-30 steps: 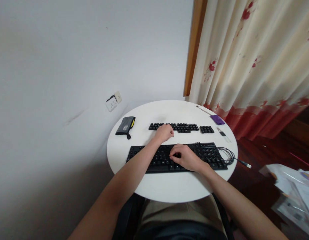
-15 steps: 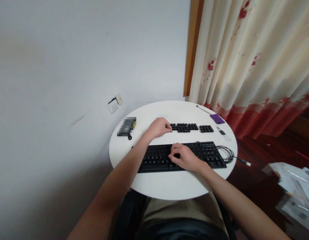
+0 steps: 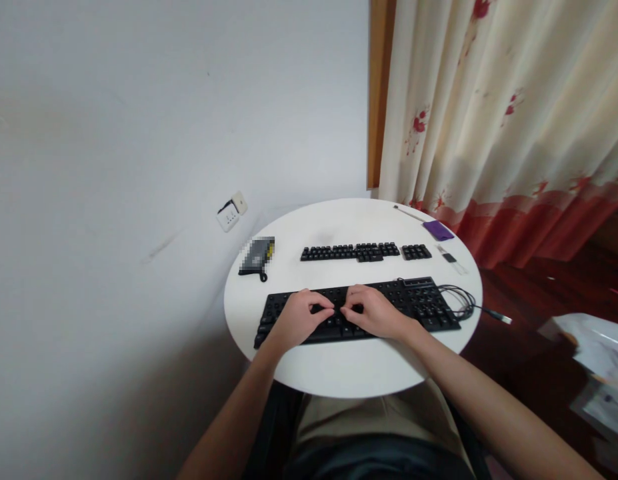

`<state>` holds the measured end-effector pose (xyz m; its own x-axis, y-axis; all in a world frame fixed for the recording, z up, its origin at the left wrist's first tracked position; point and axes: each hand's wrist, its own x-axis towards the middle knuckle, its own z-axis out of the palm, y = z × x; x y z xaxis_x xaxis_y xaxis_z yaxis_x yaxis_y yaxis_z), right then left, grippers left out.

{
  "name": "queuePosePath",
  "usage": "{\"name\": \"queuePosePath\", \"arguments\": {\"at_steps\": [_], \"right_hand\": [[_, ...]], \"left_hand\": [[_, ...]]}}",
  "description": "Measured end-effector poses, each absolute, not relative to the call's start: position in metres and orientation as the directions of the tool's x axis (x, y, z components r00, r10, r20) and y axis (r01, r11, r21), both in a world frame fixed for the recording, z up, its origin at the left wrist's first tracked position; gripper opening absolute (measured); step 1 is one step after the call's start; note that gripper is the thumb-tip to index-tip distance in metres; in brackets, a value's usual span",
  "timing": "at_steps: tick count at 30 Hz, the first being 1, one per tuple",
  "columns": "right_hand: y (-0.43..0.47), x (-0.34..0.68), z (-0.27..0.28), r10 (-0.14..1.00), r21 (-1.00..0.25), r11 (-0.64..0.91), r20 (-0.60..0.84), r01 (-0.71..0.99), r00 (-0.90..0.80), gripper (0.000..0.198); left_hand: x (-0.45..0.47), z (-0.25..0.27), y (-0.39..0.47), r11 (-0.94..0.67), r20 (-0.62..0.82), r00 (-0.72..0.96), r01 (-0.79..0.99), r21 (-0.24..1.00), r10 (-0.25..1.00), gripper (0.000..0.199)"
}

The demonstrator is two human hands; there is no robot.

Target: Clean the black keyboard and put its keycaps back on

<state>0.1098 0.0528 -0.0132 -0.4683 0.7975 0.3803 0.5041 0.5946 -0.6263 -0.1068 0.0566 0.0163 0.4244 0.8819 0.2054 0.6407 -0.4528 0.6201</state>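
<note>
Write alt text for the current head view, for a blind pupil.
A person's left hand and right hand, both pinched, are side by side over a black keyboard on a round white table; rows of keycaps lie beyond.

It's bare forearms, a bare left hand and a bare right hand, khaki-beige clothing below, and a dark garment closest in!

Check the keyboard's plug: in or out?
Out: the plug juts past the edge of the table, metal end bare, its cable looped beside the keyboard.
</note>
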Motion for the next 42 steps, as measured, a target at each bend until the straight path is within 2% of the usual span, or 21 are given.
{"name": "queuePosePath", "arguments": {"at_steps": [11, 22, 33, 38, 42], "right_hand": [[0.053, 0.108, -0.014, 0.798, -0.628, 0.597, 0.394, 0.499, -0.457, 0.026], [0.053, 0.109, -0.014, 0.801, -0.642, 0.590, 0.388, 0.490, -0.455, 0.026], [0.053, 0.109, -0.014, 0.793, -0.640, 0.602, 0.405, 0.478, -0.456, 0.025], [0.054, 0.109, -0.015, 0.782, -0.625, 0.616, 0.411, 0.480, -0.468, 0.026], [0.054, 0.109, -0.017, 0.780, -0.606, 0.621, 0.411, 0.498, -0.472, 0.025]], "left_hand": [[-0.105, -0.009, 0.053, -0.562, 0.327, 0.460, 0.615, 0.553, 0.825, 0.008], [-0.103, -0.017, 0.047, -0.564, 0.395, 0.403, 0.613, 0.554, 0.826, 0.010], [-0.100, -0.014, 0.035, -0.633, 0.409, 0.490, 0.672, 0.385, 0.770, 0.020], [-0.098, -0.014, 0.026, -0.610, 0.438, 0.447, 0.701, 0.370, 0.780, 0.024], [-0.096, -0.018, 0.021, -0.578, 0.449, 0.419, 0.754, 0.312, 0.789, 0.025]]}}
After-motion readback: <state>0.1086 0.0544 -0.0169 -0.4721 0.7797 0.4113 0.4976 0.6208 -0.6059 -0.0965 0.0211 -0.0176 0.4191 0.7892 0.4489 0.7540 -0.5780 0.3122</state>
